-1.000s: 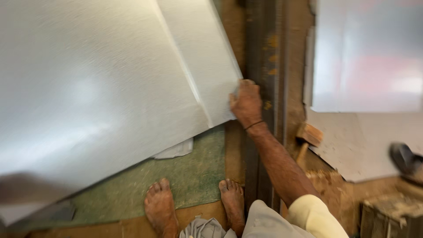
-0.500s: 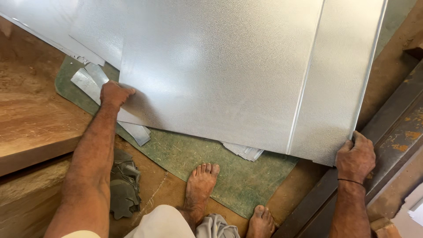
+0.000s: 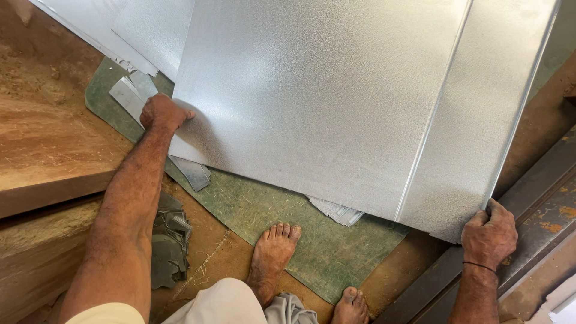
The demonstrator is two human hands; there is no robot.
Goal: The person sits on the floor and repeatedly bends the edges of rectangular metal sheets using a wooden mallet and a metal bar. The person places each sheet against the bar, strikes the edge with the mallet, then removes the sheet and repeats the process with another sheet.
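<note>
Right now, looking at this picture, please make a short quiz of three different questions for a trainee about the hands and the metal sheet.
1. True or false: both hands grip the large metal sheet.
2. What lies under the sheet? A) green mat B) blue tarp C) white cloth
3. Fill in: the right hand wears a thin ____ at the wrist.

Key:
1. True; the left hand holds the other edge.
2. A, the green mat.
3. Band.

Green mat [image 3: 336, 252] on dusty brown floor [image 3: 54, 138]
</note>
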